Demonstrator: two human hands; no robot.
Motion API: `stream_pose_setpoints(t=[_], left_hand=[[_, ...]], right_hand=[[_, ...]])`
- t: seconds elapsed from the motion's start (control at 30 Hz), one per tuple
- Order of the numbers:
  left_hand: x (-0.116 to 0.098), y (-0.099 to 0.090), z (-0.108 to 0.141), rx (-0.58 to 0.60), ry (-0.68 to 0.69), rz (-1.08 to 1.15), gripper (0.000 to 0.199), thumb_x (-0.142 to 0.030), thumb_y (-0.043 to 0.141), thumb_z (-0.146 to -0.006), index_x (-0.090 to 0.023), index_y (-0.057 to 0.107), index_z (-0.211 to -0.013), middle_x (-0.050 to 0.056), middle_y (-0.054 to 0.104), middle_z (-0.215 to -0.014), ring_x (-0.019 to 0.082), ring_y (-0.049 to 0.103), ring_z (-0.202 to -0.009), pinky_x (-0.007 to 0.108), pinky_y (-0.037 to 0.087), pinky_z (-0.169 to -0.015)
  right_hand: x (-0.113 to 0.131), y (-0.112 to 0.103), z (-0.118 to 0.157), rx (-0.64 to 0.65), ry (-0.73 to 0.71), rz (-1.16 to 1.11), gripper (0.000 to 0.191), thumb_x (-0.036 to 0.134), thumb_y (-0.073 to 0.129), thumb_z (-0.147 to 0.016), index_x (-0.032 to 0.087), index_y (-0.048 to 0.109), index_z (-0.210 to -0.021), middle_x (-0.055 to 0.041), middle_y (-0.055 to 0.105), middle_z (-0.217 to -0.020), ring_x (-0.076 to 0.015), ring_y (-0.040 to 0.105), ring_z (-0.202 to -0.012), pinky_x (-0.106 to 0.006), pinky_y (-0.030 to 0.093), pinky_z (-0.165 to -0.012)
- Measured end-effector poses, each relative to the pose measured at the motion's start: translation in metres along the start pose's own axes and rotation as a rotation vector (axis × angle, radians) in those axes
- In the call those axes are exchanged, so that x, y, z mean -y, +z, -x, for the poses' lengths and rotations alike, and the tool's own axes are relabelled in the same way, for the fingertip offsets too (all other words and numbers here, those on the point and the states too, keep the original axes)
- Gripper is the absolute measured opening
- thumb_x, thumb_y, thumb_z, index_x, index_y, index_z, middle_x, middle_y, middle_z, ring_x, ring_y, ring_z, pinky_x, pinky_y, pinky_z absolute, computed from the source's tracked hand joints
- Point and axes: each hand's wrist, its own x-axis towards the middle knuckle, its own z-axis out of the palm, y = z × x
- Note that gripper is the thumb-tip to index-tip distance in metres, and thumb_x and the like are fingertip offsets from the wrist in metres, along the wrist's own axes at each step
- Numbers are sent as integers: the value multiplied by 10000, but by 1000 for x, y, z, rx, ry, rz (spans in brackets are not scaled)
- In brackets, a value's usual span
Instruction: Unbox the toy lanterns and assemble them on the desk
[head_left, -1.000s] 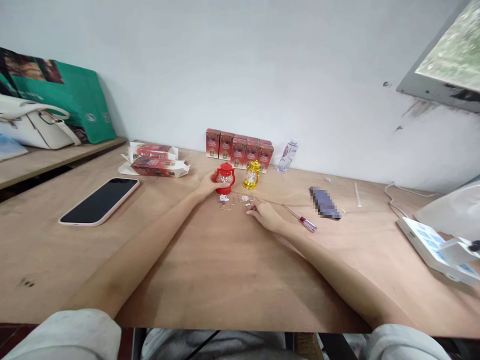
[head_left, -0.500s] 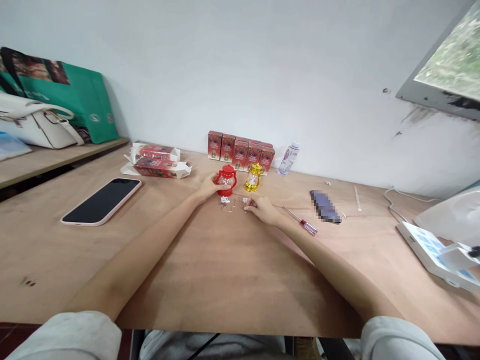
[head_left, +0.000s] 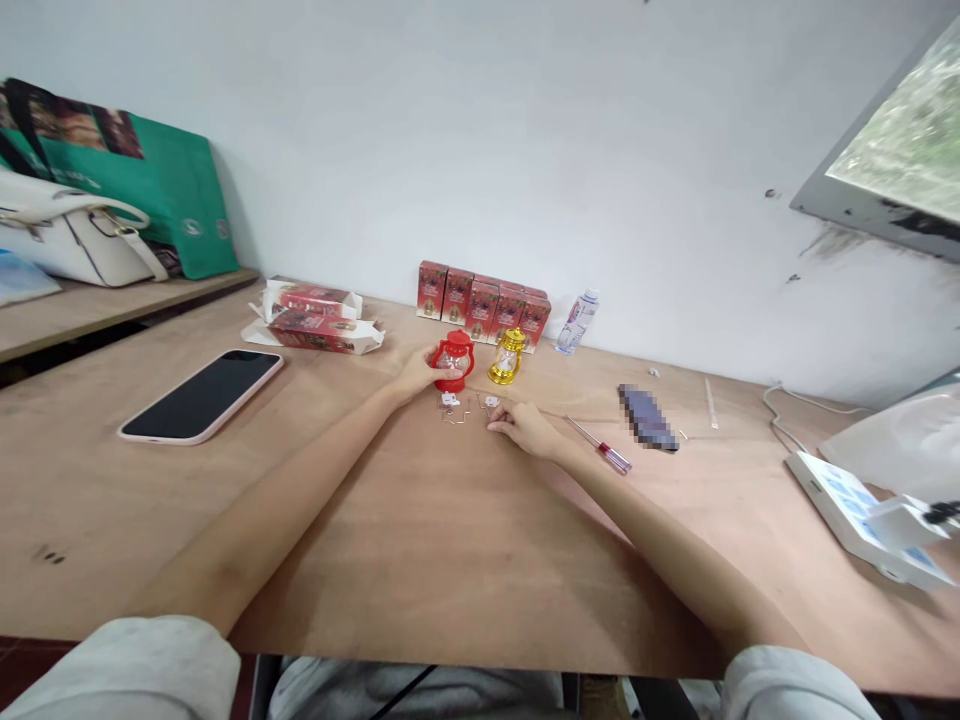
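So my left hand (head_left: 415, 375) has its fingers wrapped round the red lantern (head_left: 454, 356), which stands upright toward the back edge of the worktop (head_left: 420, 560). On my right hand (head_left: 523, 428) the fingers are bunched low by a small white part with wire (head_left: 492, 401); can't tell if they're pinching anything. It's kinda crowded: gold lantern (head_left: 507, 356) just beside the red one, red boxes (head_left: 482, 307) blocking the back edge behind them, bottle (head_left: 577, 322) next to those. Screwdriver (head_left: 600, 447) lies near my right wrist, power strip (head_left: 862, 515) hogs the right edge, phone (head_left: 206, 395) sits off toward the left edge.
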Motion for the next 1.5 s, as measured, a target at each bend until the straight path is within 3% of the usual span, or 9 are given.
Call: stream_pose_setpoints(t=[0.17,0.33,0.57,0.77,0.83,0.93,1.03,1.17,1.5], left_hand=[[0,-1,0,0,0,2,634,-287,867,-417,-141,622,-983,85,691,-1062,279,611,-1048,437,434,-967],[1,0,-1,11,-2,10,644,-296,870,-409,-144,624,-985,79,692,-1052,273,616,-1032,433,443,-957],[1,-1,0,16,1,6,596,-294,864,-425,-142,634,-953,75,697,-1027,260,623,-1000,423,444,-954],[0,-2,0,41,1,12,571,-291,859,-440,-138,653,-951,76,706,-1001,256,632,-981,426,450,-949],[0,-2,0,57,0,17,568,-292,861,-439,-137,664,-950,76,709,-991,256,635,-978,427,447,-955],[0,-3,-1,73,-6,18,564,-304,863,-442,-141,678,-949,73,713,-982,259,635,-990,430,440,-971],[-1,-4,-2,73,-25,2,591,-319,869,-436,-146,681,-968,76,714,-994,273,631,-1010,439,445,-970],[-1,-4,-2,40,-46,-38,637,-339,869,-449,-138,664,-1018,91,708,-1028,283,628,-1027,445,460,-953],[-3,3,4,-77,6,-142,558,-302,866,-432,-143,661,-926,73,718,-940,288,643,-958,433,485,-903]], right_hand=[[6,-5,-9,67,19,55,90,102,636,-781,157,629,-710,-23,673,-736,-127,610,-683,-225,426,-646],[10,-9,-14,101,1,93,75,100,649,-778,152,622,-732,-5,653,-700,-107,589,-655,-204,410,-630],[7,-18,-40,-42,21,197,38,121,571,-845,133,604,-858,-68,671,-843,-139,597,-761,-230,410,-678],[17,-29,-58,-103,-4,293,139,151,527,-874,121,644,-806,-153,682,-869,-223,628,-825,-294,420,-727],[24,-39,-66,-161,-15,307,185,182,488,-902,106,655,-882,-169,681,-943,-238,626,-886,-316,427,-776],[36,-57,-86,-230,-97,276,232,235,521,-905,122,640,-1070,-122,665,-1093,-192,614,-954,-298,432,-857],[46,-69,-106,-151,-244,215,299,266,630,-843,138,659,-1113,-93,676,-1107,-153,631,-888,-278,451,-849],[54,-74,-120,10,-273,234,238,241,670,-810,150,717,-1025,-57,728,-944,-138,649,-818,-270,460,-823],[58,-67,-119,-21,-235,328,220,149,669,-785,112,724,-995,-97,730,-942,-181,650,-867,-294,453,-836]])
